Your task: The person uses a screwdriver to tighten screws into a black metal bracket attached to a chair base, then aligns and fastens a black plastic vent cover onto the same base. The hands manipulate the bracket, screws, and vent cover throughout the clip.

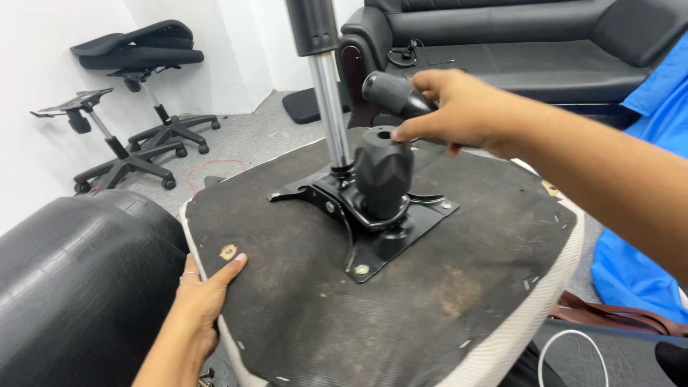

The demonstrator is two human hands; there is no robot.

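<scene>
An upturned chair seat (401, 315) lies before me, its dark underside facing up. A black metal mechanism plate (373, 247) is bolted to its middle, with a chrome gas cylinder (331, 107) rising from it and a big black knob (383, 172) beside that. My right hand (459, 111) is closed around a black textured handle (390, 93) just above the knob, its fingertips touching the knob's top. My left hand (204, 294) presses flat against the seat's left edge, thumb on the underside.
A black leather cushion (72, 279) sits at my left. Two office chair bases (136, 107) stand by the white wall. A black sofa (516, 43) is behind, blue cloth (645, 179) at right, a white cable (573, 344) at the lower right.
</scene>
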